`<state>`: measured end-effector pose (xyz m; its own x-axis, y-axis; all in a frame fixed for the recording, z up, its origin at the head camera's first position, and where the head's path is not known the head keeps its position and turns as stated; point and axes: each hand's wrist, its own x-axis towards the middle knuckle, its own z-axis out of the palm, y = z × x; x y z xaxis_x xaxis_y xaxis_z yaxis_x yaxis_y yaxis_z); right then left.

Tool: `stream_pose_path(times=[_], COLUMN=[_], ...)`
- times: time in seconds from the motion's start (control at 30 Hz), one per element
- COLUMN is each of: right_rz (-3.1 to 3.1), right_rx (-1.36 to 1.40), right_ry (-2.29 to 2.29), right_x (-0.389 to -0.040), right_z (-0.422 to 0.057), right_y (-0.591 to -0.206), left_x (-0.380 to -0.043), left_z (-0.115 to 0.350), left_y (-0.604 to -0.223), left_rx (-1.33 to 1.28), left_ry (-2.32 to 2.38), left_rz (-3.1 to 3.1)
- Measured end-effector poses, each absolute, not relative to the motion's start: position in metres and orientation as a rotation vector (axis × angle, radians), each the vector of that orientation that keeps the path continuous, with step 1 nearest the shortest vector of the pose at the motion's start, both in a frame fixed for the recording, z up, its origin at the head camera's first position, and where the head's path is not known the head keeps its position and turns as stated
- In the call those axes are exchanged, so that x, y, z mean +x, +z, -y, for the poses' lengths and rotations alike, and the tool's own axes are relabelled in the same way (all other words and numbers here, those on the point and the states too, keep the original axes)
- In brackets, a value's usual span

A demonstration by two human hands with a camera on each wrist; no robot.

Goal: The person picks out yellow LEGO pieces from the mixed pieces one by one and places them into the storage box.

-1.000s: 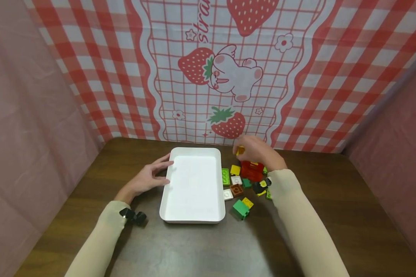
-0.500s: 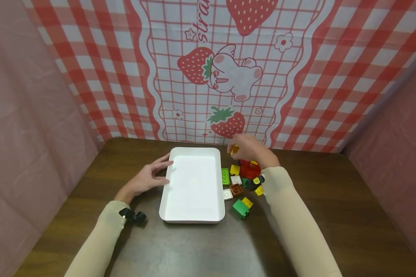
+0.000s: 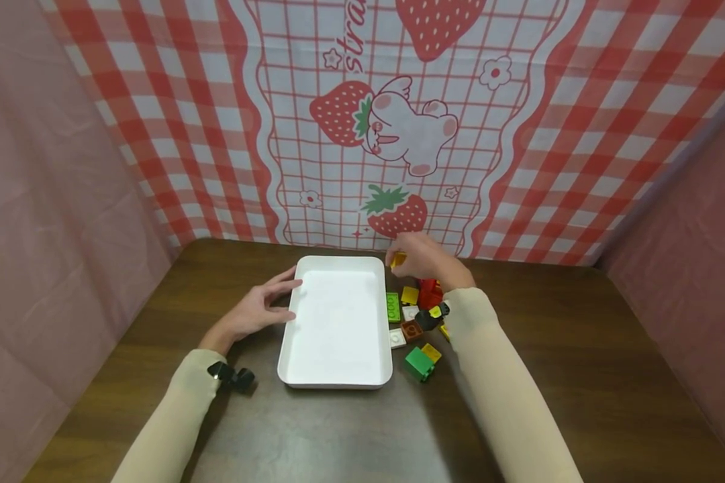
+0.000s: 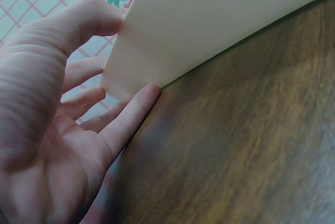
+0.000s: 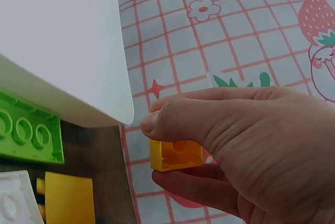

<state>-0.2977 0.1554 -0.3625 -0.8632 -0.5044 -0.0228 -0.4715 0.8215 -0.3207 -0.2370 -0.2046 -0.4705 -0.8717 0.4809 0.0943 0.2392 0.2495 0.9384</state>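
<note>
In the head view my left hand [image 3: 255, 312] touches the left side of a white tray [image 3: 286, 355]. The left wrist view shows its thumb and fingertips [image 4: 151, 92] against the tray's outer wall, fingers spread and only slightly bent. My right hand [image 3: 424, 259] is raised just past the tray's far right corner. Between thumb and fingers it pinches a yellow toy building block [image 5: 180, 154], its hollow underside showing in the right wrist view. The block is beside the tray's rim, apart from it. Nothing lies inside the tray.
Right of the tray lie loose blocks: a lime one [image 3: 393, 307], a yellow one [image 3: 409, 295], a brown one [image 3: 412, 330], a white one [image 3: 397, 339], a green one [image 3: 419, 364] and red pieces [image 3: 429, 293]. My right forearm hides some. A patterned cloth [image 3: 217, 134] hangs behind the table.
My right hand has moved left with the yellow block, toward the tray's far right corner. The left hand and tray have stayed in place.
</note>
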Motion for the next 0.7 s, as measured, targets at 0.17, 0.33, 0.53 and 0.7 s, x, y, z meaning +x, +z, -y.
stream_pose_path(times=[0.17,0.33,0.53,0.7], right_rz=[-2.876,-2.866,-2.857,-2.842], right_rx=[-0.770,-0.730,-0.736,-0.766], right_ry=[-0.484,-0.480,-0.472,-0.487], right_x=[-0.298,-0.300,-0.301,-0.302], right_z=[-0.148,-0.138,-0.129,-0.122], right_y=[-0.363,-0.363,-0.362,-0.361], left_x=[-0.238,-0.238,-0.237,-0.237], left_z=[0.205,0.205,0.205,0.205], left_y=[-0.471,-0.471,-0.469,-0.469], left_rx=[0.670,0.674,0.673,0.661], left_ry=[1.662,1.654,1.658,1.648], left_rz=[-2.315,-2.327,-2.321,-2.331])
